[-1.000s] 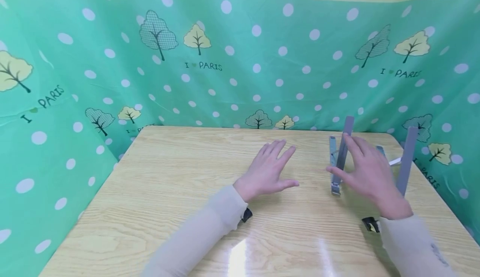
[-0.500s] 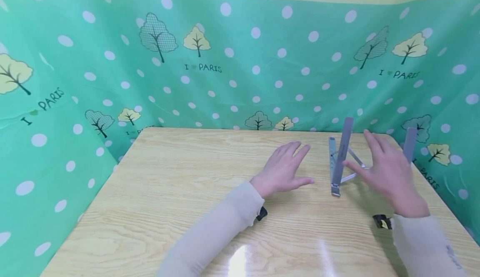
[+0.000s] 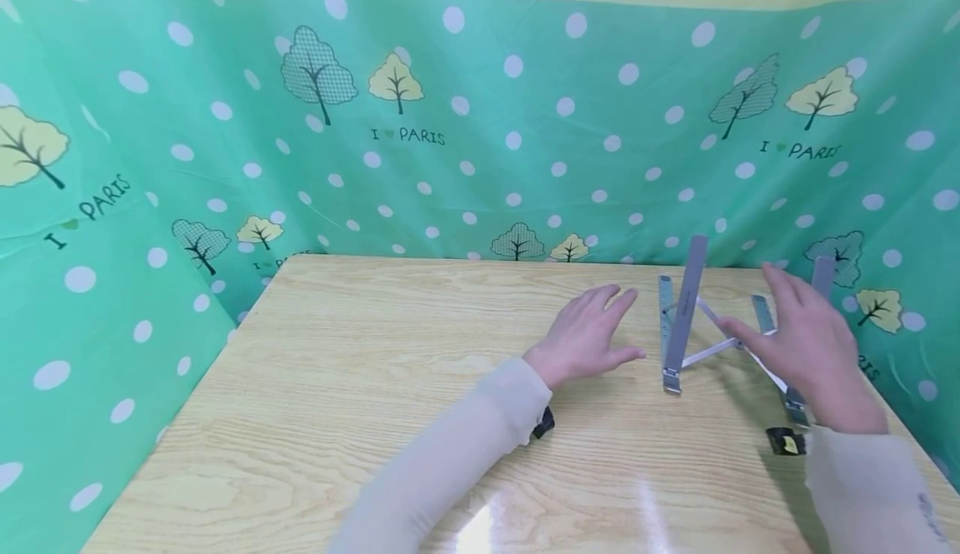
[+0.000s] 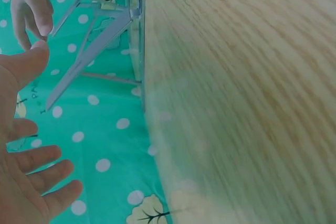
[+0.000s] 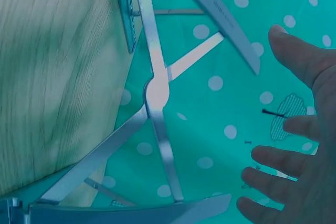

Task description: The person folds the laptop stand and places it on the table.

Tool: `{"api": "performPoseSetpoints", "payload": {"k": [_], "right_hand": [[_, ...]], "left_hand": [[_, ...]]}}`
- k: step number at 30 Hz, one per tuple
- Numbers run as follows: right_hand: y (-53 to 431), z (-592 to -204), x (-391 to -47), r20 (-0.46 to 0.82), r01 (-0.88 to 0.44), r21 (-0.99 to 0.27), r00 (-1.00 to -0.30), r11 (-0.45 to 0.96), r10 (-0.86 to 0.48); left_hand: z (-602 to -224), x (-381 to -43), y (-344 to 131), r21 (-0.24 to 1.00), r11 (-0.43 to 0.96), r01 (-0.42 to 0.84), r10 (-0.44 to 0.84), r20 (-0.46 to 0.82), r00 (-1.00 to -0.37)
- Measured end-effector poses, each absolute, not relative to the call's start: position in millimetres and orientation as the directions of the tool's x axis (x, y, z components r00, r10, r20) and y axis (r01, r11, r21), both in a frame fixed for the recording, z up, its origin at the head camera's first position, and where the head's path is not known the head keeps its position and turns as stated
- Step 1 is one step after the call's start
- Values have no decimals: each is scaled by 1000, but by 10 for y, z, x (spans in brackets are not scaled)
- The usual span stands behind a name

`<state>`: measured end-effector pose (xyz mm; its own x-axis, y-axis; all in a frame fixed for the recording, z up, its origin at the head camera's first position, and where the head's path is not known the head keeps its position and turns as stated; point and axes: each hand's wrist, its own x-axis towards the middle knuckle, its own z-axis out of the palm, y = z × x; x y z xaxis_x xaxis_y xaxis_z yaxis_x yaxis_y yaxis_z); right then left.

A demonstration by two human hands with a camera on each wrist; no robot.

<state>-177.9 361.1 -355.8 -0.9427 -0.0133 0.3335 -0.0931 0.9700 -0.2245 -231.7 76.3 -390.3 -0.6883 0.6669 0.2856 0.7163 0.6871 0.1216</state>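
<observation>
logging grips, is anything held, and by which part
Nothing is held; the left hand and right hand are both apart from the grey metal folding stand.

Wood-grain table point(image 3: 337, 354) — green pale-dotted cloth point(image 3: 480, 167) behind — printed trees point(image 3: 395, 81), "PARIS" lettering point(image 3: 420, 137).

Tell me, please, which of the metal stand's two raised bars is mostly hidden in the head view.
The right bar: the right grip blocks most of it, leaving its top showing, whereas the left bar is unobstructed.

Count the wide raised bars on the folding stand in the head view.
2: the left bar, in plain view, and the right bar, partly hidden behind the right hand.
</observation>
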Motion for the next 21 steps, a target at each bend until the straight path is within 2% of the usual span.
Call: {"api": "performPoseSetpoints", "payload": {"k": [6, 13, 21], "right_hand": [[3716, -3577, -1802, 294, -40, -250, -955, 967, 37], [3809, -3557, -1792, 313, 8, -264, -945, 964, 94], [3920, -3581, -1765, 275, 64, -330, -948, 942, 160]], "left_hand": [[-3923, -2344, 851, 157, 686, 711, 661, 276, -698], [-3914, -2370, 985, 216, 674, 707, 653, 274, -706], [-3943, -2388, 1126, 307, 664, 682, 640, 239, -730]]}}
